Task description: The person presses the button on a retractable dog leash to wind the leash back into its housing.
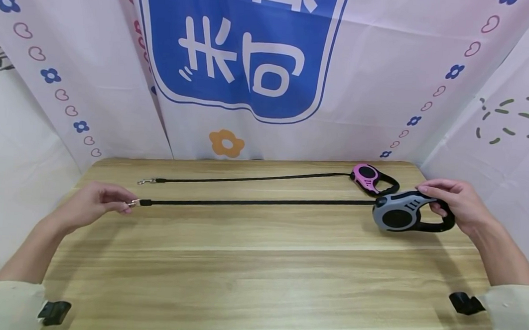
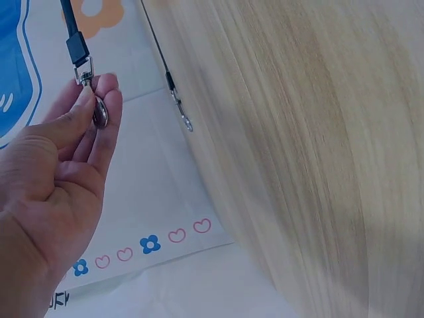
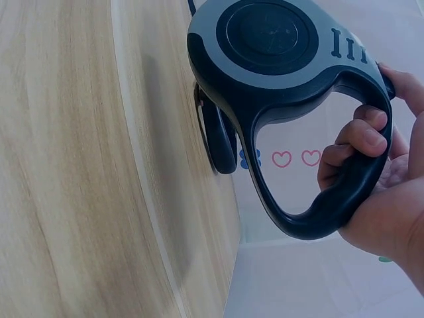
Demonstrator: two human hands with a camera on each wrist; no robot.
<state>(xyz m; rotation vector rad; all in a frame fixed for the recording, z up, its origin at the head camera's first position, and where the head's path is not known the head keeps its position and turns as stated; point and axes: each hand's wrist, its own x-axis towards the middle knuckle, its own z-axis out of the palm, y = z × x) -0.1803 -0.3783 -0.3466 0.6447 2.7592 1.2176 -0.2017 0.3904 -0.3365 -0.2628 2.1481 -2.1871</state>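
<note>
My right hand (image 1: 462,203) grips the black loop handle of a grey-blue retractable dog leash (image 1: 396,214), its fingers curled through the handle in the right wrist view. From its case a black strap (image 1: 253,202) runs nearly straight leftward above the table. At the strap's far end, my left hand (image 1: 94,203) pinches the metal snap hook (image 2: 99,111) between thumb and fingers. Behind this strap lies a pink retractable leash (image 1: 366,178) with its own black strap (image 1: 255,177) drawn out to the left, ending in a silver snap hook (image 1: 146,181).
The wood-grain table (image 1: 249,284) ends at a white printed cloth (image 1: 377,66) at the back, and pale sheets rise at both sides. A small black device (image 1: 54,312) sits at the left cuff, and another black device (image 1: 465,303) at the right.
</note>
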